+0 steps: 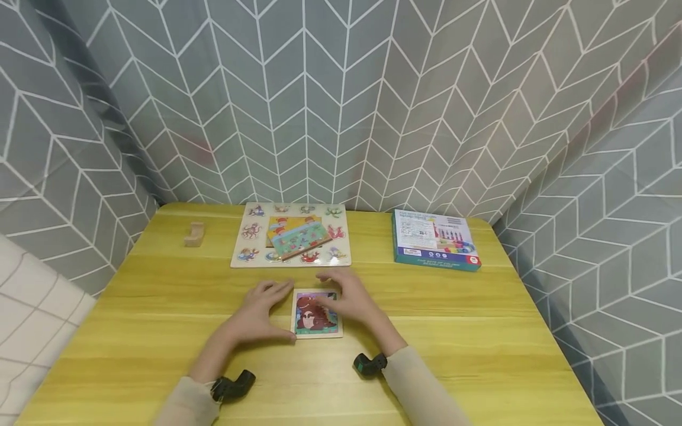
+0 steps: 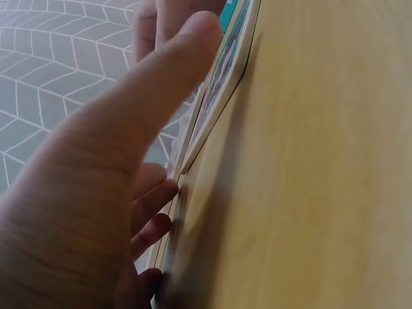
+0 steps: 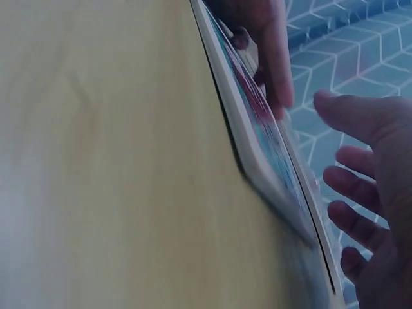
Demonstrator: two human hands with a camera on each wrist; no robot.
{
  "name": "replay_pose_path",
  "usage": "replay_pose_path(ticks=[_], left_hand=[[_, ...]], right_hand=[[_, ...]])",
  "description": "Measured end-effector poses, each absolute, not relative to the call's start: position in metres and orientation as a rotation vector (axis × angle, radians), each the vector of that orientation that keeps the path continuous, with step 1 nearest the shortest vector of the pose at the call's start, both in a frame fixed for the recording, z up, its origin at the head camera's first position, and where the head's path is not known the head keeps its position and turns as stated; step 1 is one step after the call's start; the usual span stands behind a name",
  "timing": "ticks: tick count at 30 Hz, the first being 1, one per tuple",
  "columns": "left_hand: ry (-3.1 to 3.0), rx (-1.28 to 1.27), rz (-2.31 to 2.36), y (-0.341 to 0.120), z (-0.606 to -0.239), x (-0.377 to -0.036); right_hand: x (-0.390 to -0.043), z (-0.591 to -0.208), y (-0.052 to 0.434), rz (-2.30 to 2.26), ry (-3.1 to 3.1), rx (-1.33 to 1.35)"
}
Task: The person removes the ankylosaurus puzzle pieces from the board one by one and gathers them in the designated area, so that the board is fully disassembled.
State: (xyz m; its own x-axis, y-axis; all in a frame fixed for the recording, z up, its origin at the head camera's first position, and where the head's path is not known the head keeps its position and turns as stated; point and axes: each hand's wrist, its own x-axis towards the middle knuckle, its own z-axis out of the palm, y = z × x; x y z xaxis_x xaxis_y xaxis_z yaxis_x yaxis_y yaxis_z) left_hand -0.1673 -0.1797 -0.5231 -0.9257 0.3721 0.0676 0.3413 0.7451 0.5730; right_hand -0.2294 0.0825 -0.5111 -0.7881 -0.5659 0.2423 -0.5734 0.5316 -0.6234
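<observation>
A small square dinosaur puzzle (image 1: 317, 316) with a pale wooden frame lies flat on the table in front of me. My left hand (image 1: 260, 316) is spread along its left side, thumb at the lower left corner and fingertips near the upper left one. Over the puzzle's upper right part hovers my right hand (image 1: 348, 299), fingers loosely bent and the thumb above the picture. In the right wrist view a gap shows between the right hand (image 3: 380, 187) and the puzzle frame (image 3: 238, 122). Neither hand grips anything.
Behind the puzzle lies a large sea-animal board (image 1: 238, 251) with two thin picture boards, one teal (image 1: 301, 239) and one orange (image 1: 282, 223), on it. A printed box (image 1: 437, 239) stands at the back right, a small wooden block (image 1: 194, 234) at the back left. Curtains border the table.
</observation>
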Motion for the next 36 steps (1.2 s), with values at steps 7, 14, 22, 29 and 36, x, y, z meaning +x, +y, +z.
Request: replay_pose_path(ticks=[7,14,22,29,36], left_hand=[[2.889,0.655,0.883,-0.177,-0.524,-0.168],[2.92,0.66,0.883,-0.177,-0.524,-0.175],[2.946,0.658,0.848,-0.183,-0.526,-0.181],[2.937,0.653,0.85,-0.183,-0.525,-0.181],[2.93,0.643,0.839,-0.182,-0.523,-0.183]], right_hand=[[-0.226,-0.507,0.07,1.061,-2.782,1.184],[-0.233,-0.51,0.06,0.966,-2.799,1.217],[-0.245,-0.511,0.045,0.852,-2.731,1.299],[-0.247,-0.51,0.044,0.826,-2.75,1.317],[-0.249,-0.508,0.047,0.829,-2.785,1.275]])
